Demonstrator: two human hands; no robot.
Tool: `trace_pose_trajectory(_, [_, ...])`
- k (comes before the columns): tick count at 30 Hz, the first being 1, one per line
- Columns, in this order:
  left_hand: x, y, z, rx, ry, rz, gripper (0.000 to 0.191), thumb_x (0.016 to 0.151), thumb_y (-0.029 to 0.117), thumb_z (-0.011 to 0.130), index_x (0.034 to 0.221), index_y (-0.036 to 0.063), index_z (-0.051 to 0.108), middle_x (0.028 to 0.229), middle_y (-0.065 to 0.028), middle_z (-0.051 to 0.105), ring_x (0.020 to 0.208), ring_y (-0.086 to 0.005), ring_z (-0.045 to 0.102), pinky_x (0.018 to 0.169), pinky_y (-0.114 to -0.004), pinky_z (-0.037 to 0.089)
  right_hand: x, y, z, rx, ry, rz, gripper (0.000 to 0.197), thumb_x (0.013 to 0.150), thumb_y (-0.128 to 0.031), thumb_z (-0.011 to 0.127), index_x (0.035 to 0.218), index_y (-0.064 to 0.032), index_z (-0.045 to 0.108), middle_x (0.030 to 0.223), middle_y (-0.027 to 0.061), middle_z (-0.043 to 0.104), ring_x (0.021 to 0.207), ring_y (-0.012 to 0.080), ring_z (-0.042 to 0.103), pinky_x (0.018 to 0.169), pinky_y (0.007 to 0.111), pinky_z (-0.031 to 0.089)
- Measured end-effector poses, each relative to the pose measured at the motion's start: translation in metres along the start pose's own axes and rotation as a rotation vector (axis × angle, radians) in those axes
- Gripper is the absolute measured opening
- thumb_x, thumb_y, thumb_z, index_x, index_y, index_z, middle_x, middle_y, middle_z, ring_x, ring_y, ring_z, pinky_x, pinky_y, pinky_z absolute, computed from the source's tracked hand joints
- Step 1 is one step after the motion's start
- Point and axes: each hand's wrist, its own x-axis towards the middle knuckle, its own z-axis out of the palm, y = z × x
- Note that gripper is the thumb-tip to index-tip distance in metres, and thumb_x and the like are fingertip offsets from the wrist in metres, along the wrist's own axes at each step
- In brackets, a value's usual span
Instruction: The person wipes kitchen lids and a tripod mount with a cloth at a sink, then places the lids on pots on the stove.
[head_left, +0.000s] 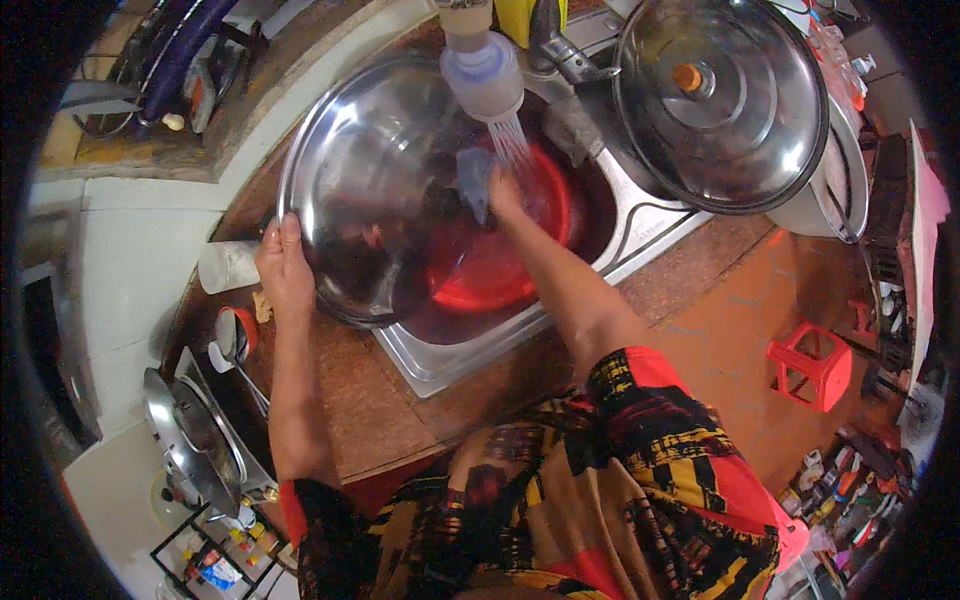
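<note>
A large metal basin or lid (360, 187) is tilted over the left part of the sink, gripped at its left rim by my left hand (286, 262). My right hand (506, 196) holds a bluish-grey cloth or scrubber (474, 180) near the basin's right side, close under running water. The water falls from a faucet with a translucent spray head (484, 79). Below lies a red plastic tub (551, 217) in the stainless steel sink (424, 360). The lower part of the tilted metal piece reaches the sink's front left corner.
A big metal lid with an orange knob (724, 105) leans over a pot (847, 172) at the right. At the left are a whitish cup (229, 266), an orange-rimmed cup (236, 334) and stacked metal lids (195, 442). A red stool (811, 367) stands on the floor.
</note>
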Motion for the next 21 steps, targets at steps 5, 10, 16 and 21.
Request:
trace_pose_trajectory(5, [0.0, -0.001, -0.006, 0.003, 0.005, 0.006, 0.031, 0.092, 0.027, 0.047, 0.078, 0.0001, 0.054, 0.063, 0.0026, 0.045, 0.061, -0.0061, 0.038, 0.054, -0.023, 0.033, -0.042, 0.011, -0.006, -0.735, -0.474, -0.152, 0.035, 0.086, -0.026, 0.041, 0.11, -0.004, 0.055, 0.104, 0.0198, 0.058, 0.103, 0.036, 0.053, 0.089, 0.043, 0.04])
trace_pose_trajectory(10, [0.021, -0.008, -0.007, 0.177, -0.054, 0.027, 0.032, 0.091, 0.028, 0.048, 0.083, -0.0026, 0.056, 0.065, -0.0046, 0.051, 0.063, -0.0105, 0.043, 0.058, -0.026, 0.038, -0.069, 0.01, -0.018, -0.997, -0.109, -0.473, 0.031, 0.076, -0.015, 0.049, 0.105, -0.007, 0.058, 0.104, 0.0168, 0.059, 0.094, 0.0371, 0.058, 0.083, 0.046, 0.044])
trace_pose_trajectory(16, [0.042, 0.005, -0.005, -0.112, -0.185, 0.08, 0.023, 0.083, 0.003, 0.046, 0.105, 0.0002, 0.055, 0.092, -0.0055, 0.059, 0.085, -0.0123, 0.054, 0.078, -0.024, 0.041, -0.09, -0.037, -0.049, -0.835, -0.822, -0.491, 0.022, 0.072, -0.009, 0.054, 0.092, -0.0052, 0.062, 0.103, 0.0197, 0.058, 0.088, 0.0376, 0.058, 0.071, 0.043, 0.048])
trace_pose_trajectory(21, [0.044, -0.011, 0.013, -0.12, -0.085, -0.079, 0.021, 0.088, 0.012, 0.045, 0.098, -0.0024, 0.057, 0.086, -0.0059, 0.058, 0.078, -0.0118, 0.051, 0.072, -0.026, 0.041, -0.156, -0.141, -0.124, -0.362, -0.297, -0.774, 0.029, 0.064, -0.006, 0.061, 0.093, -0.0053, 0.06, 0.096, 0.0178, 0.052, 0.089, 0.0357, 0.055, 0.071, 0.041, 0.046])
